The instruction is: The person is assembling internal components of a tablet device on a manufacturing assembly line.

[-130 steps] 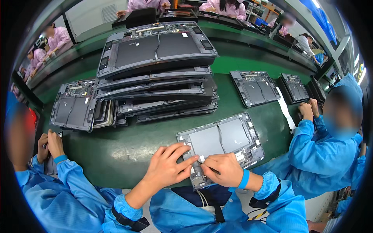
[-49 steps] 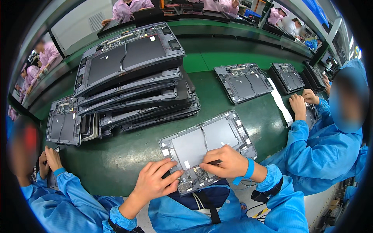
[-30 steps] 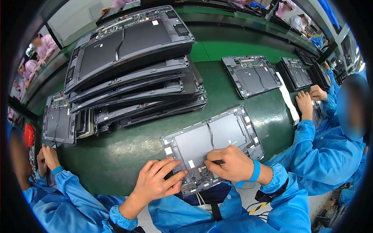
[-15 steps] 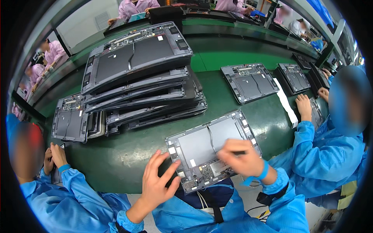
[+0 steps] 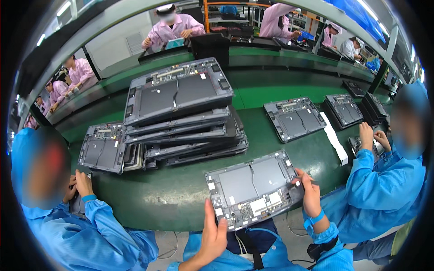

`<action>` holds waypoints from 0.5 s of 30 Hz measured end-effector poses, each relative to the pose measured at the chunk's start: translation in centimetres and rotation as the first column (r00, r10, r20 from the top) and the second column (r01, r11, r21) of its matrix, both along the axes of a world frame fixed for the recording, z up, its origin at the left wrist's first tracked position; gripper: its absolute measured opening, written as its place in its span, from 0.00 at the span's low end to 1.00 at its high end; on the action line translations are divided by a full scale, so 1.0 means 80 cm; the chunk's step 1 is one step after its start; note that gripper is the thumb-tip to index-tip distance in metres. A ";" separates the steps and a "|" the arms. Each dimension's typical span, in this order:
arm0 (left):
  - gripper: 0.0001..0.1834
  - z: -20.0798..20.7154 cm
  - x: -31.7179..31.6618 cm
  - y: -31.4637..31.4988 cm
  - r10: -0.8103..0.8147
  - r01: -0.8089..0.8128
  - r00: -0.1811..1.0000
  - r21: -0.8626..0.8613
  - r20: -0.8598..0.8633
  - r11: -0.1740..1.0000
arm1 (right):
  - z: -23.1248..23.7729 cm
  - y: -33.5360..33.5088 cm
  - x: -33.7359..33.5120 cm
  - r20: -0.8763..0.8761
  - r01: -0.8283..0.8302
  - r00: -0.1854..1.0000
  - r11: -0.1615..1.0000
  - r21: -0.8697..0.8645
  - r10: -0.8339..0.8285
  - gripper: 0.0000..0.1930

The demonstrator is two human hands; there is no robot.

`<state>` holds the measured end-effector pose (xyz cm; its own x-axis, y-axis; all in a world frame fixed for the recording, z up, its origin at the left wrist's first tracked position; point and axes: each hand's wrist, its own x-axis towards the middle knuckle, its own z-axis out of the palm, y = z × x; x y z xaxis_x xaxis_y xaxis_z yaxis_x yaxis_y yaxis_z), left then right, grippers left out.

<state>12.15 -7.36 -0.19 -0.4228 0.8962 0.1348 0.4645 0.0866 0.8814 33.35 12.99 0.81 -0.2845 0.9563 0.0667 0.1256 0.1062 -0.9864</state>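
Note:
An opened tablet (image 5: 235,183) lies tilted at the table's near edge, with grey battery cells, a thin dark cable and a circuit board along its near side. My left hand (image 5: 213,237) grips its near left corner, thumb and fingers on either side of the edge. At the right edge, my right hand (image 5: 311,194) is closed on the tablet's side. A slim dark tool, partly hidden and blurred, shows between the right fingers. Bright metal shields are visible on the board.
Several opened tablets form a tall, uneven stack (image 5: 181,97) at the left, beside a lower pile (image 5: 100,149). More tablets (image 5: 296,119) and a white strip (image 5: 333,140) lie to the right. Co-workers in blue sit on both sides; others in pink work beyond the green table (image 5: 158,198).
My right hand has moved from over the board to the tablet's right edge. My left hand has closed on the near left corner. The view has tilted up, and the metal shields now show.

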 end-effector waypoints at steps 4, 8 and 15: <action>0.34 -0.017 0.004 -0.012 0.107 -0.213 0.818 0.124 0.566 0.969 | 0.011 -0.022 0.005 -0.075 0.006 0.997 0.998 -0.055 -0.010 0.21; 0.33 -0.022 -0.001 -0.019 0.092 -0.309 0.617 0.134 0.781 0.942 | 0.024 -0.039 0.002 -0.127 0.012 0.992 0.998 -0.061 -0.020 0.19; 0.32 0.006 -0.010 -0.026 0.019 -0.288 0.494 0.143 0.869 0.947 | 0.014 -0.054 -0.005 -0.123 -0.021 0.992 1.000 0.009 0.022 0.18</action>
<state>11.32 -9.46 0.27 -0.5775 0.7972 -0.1760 -0.5186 -0.1917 0.8332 32.95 8.70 1.90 -0.2942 0.9494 0.1101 0.0011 0.1155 -0.9933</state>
